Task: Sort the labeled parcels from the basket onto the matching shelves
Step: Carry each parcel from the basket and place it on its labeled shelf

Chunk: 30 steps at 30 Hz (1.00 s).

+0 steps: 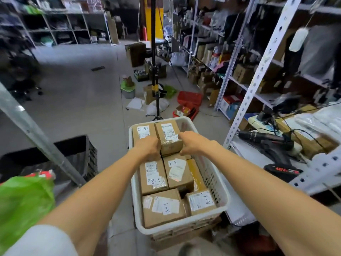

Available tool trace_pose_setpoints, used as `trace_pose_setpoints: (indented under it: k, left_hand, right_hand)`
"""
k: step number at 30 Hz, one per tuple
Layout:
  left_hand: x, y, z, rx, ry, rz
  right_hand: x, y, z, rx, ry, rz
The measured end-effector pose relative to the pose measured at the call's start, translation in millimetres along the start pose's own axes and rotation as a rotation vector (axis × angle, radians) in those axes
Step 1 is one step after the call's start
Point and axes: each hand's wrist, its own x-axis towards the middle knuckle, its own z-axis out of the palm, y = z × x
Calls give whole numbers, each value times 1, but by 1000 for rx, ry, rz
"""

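A white plastic basket (212,176) stands on the floor in front of me, filled with several brown cardboard parcels bearing white labels. One parcel (168,135) at the far end sits above the others; my left hand (148,147) grips its left side and my right hand (191,143) grips its right side. To its left lies a parcel marked A-2 (144,133). Closer to me lie another A-2 parcel (153,175) and parcels marked A-1 (178,171), (163,206), (201,201).
White metal shelving (265,58) runs along the right, with a drill and battery (271,143) on its low shelf. A black crate (86,156) stands left, a green bag (22,200) near left. A tripod (156,93), red baskets (190,98) and boxes clutter the floor ahead.
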Motion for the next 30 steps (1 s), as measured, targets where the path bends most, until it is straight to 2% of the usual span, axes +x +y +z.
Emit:
trace_pose_setpoints:
  k: [8,14,21,26,30]
  left_hand:
    - [65,5,1,36,-60,-42]
    - [125,5,3,-37,-16,-96]
    - [171,-6,42,-61,-94,-120]
    - [217,-21,71,-109,-139,-118]
    - [258,-26,75,-237,-174,-103]
  right_hand:
    - [76,44,-5,19,-70,-52]
    - [133,76,11,67,-109,-69]
    - [171,102,55,113,-225,-9]
    - [207,117,67,163,-186,31]
    - [247,126,64,205,-161,171]
